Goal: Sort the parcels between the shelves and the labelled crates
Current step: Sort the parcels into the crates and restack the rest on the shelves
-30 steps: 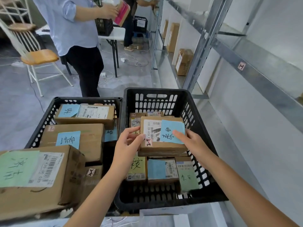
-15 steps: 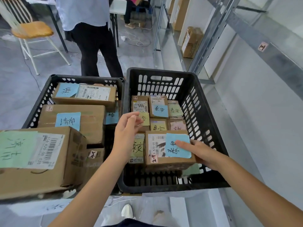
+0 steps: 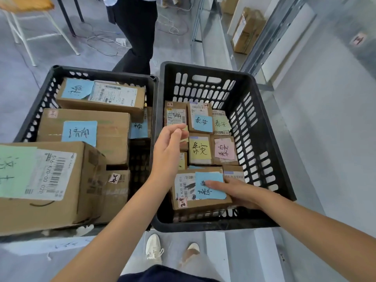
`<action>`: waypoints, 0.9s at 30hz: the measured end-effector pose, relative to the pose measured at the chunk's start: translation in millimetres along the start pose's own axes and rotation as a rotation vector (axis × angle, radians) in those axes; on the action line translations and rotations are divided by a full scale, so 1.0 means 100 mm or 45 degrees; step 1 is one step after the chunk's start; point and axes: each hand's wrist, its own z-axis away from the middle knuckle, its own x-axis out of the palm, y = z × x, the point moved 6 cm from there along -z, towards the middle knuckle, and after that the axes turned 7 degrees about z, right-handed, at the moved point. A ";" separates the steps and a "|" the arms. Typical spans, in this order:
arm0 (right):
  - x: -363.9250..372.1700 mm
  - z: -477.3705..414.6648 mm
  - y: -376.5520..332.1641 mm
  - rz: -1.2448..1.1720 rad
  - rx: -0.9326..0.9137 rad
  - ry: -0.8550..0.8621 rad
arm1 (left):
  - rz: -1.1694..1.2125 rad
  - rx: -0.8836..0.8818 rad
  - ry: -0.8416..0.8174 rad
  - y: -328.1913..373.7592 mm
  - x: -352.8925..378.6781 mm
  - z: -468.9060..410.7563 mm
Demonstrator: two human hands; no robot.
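Note:
Two black crates stand side by side before me. The right crate [image 3: 262,127] holds several small cardboard parcels with coloured handwritten notes. At its near end lies a parcel with a blue note [image 3: 200,190]; my right hand [image 3: 236,192] grips its right edge, thumb across the blue note. My left hand [image 3: 168,147] hovers above the crate's left side, fingers loosely curled, holding nothing. The left crate [image 3: 38,102] is filled with larger boxes bearing blue and green notes.
A large box with a green note [image 3: 40,180] sits at the near left. A person's legs [image 3: 136,33] stand just behind the crates. Metal shelving [image 3: 272,37] with a cardboard box [image 3: 247,31] runs along the right. A chair [image 3: 28,21] stands far left.
My right hand has brought the blue-note parcel down toward the near end of the right crate. My left hand let go of it and rose. The view tilted down.

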 end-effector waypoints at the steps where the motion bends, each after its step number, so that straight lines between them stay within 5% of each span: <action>1: 0.00 -0.03 0.00 -0.036 -0.003 0.006 | 0.009 -0.005 0.002 0.00 0.00 -0.01; 10: -0.02 -0.12 -0.05 -0.440 -0.147 0.067 | 0.035 -0.015 -0.051 -0.02 0.01 -0.05; 15: 0.22 -0.14 -0.02 -0.038 -0.073 -0.081 | 0.018 -0.010 -0.067 -0.01 0.02 -0.04; 27: 0.19 -0.01 -0.17 0.521 -0.030 0.034 | -0.013 -0.002 -0.078 -0.02 0.05 -0.04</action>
